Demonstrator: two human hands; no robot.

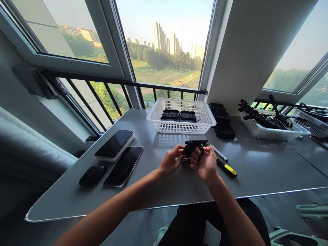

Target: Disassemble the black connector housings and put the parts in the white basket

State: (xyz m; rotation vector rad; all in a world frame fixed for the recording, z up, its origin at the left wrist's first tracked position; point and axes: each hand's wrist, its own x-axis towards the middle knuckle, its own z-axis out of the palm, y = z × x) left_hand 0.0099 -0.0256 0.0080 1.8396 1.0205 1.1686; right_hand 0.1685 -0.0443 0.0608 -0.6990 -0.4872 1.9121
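A black plastic part (191, 146) is held up just above the table between my two hands. My left hand (172, 159) pinches its left end with thumb and fingers. Curled fingers of my right hand (204, 163) grip its right side and hide much of it; a small shiny bit shows near the fingertips. Just right of that hand lie a white marker pen (219, 153) and a tool with a yellow and black handle (230, 170), its far end hidden behind the hand. Similar black parts (178, 116) sit in the white basket (180, 129) beyond my hands.
Stacked black parts (223, 124) stand right of the basket. Another white basket (271, 132) farther right holds black cabled pieces (269, 118). At left lie a phone on a white box (114, 145), a second phone (124, 166) and a black rounded case (92, 175). A railing and windows border the table (164, 191).
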